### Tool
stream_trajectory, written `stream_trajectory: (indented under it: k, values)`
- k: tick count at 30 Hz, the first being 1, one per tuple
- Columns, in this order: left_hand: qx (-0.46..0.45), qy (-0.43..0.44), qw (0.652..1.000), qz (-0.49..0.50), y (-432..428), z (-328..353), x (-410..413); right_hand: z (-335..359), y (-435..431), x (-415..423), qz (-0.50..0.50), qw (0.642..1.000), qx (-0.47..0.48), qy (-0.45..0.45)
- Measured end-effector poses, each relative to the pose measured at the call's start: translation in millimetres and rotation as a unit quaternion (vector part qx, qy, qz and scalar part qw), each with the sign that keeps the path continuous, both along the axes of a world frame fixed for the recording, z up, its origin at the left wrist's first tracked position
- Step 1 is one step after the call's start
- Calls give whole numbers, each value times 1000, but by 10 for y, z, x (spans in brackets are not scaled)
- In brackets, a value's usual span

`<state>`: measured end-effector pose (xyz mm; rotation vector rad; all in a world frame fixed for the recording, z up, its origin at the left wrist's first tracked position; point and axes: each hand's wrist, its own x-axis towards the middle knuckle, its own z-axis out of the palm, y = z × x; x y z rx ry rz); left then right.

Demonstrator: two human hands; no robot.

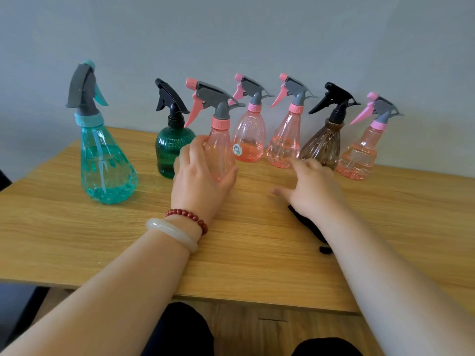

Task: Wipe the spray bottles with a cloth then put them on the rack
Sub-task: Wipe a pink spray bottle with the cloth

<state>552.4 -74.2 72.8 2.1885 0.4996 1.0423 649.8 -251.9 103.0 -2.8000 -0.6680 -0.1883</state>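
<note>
Several spray bottles stand in a row on the wooden table (77, 240). My left hand (199, 176) grips a clear pink bottle with a grey and pink trigger (218, 140), which stands a little in front of the row. My right hand (312, 188) hovers low over the table with fingers spread and holds nothing. A dark cloth (312, 227) lies on the table, mostly hidden under my right wrist. To the left stand a large teal bottle (106, 160) and a dark green bottle (169, 150).
Behind my hands, against the grey wall, stand two more pink bottles (248, 140) (284, 147), a brown bottle with a black trigger (321, 145) and a pink bottle (358, 158) at the far right. The table's front edge runs across just above my knees. No rack is in view.
</note>
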Motion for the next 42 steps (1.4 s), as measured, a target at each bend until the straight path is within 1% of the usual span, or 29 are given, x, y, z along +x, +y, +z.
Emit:
stream_trajectory:
  k: [1,2,4,7,10,12,14,16,19,20,22,24,26,28,31,34,36,38,40,42]
  values:
    - [5,2,1000,-3,-23,4,-9,-9,-78,3,-18,999,-30,25]
    - [10,2,1000,-5,-43,8,-16,-33,-147,2,-39,997,-40,52]
    - [16,2,1000,-15,-74,15,-25,-128,-254,-18,-75,993,-20,88]
    - [11,23,999,-47,-124,21,-31,-282,-317,-60,-76,995,48,47]
    - [28,29,997,-72,-198,28,-34,-296,-306,-86,-49,991,126,-9]
    - [40,46,993,-97,-257,52,-43,-286,-298,-93,-18,987,156,-27]
    - [49,66,989,-124,-298,81,-51,-286,-289,-106,10,987,158,-17]
    - [58,75,986,-139,-321,109,-46,-295,-291,-114,20,990,140,6]
    - [48,92,985,-136,-346,194,5,-285,-303,-128,11,998,63,19]
    - [40,96,986,-132,-362,231,29,-279,-307,-134,11,998,51,22]
    - [26,90,988,-125,-398,299,83,-276,-313,-137,27,997,69,29]
    - [8,74,990,-123,-450,356,127,-282,-327,-132,44,991,119,29]
    - [-13,63,990,-123,-497,369,175,-281,-356,-118,50,980,195,2]
    - [-38,52,990,-125,-547,331,210,-267,-392,-103,47,955,292,-33]
    - [-59,31,988,-141,-671,215,210,-228,-435,-115,24,906,422,-33]
    - [-77,16,984,-162,-829,148,175,-196,-449,-119,16,864,502,-23]
    - [-80,21,981,-173,-888,142,162,-143,-452,-137,20,845,534,-26]
    - [-94,30,976,-194,-898,137,128,-45,-472,-149,32,840,539,-51]
    - [-104,10,975,-197,-871,133,66,98,-498,-170,51,835,542,-77]
    - [-99,-24,980,-169,-801,195,-5,252,-509,-184,90,828,544,-101]
